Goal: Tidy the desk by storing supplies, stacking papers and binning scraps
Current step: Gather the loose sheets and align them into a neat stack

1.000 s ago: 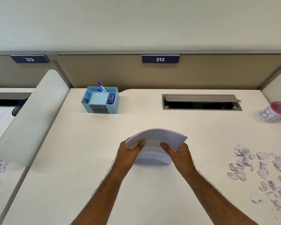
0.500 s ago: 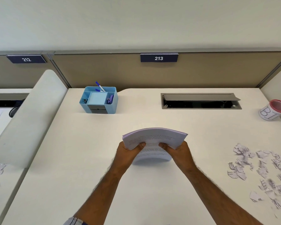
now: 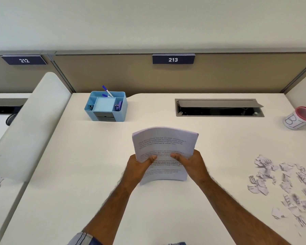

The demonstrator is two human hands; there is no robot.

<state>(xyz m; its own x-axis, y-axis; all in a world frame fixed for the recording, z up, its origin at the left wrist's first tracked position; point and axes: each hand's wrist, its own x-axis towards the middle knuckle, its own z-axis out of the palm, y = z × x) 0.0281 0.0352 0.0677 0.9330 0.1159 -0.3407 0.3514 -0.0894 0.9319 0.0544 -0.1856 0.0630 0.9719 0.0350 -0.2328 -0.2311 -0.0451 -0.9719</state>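
Both hands clamp the stack of papers [image 3: 163, 149] from either side, the left hand [image 3: 140, 165] and right hand [image 3: 193, 163] each with a thumb pressed on the printed top sheet and fingers curled underneath. The stack is held over the middle of the desk [image 3: 95, 174], bowed into an arch, its near edge low by the desk surface. A second ago it was tipped steeply, showing mostly its edge; now it has swung back so the printed face looks up. That reads as squaring the sheets, so the stacking step seems close to done, with setting down to follow. The scraps [image 3: 281, 181] on the right are untouched, well apart from the pink-rimmed bin cup [image 3: 297, 119]. The blue organiser [image 3: 106, 106] holds pens. Whether the stack's near edge touches the desk cannot be told; the text is too blurred to read, and the scraps and cup are cut off at the frame edge.
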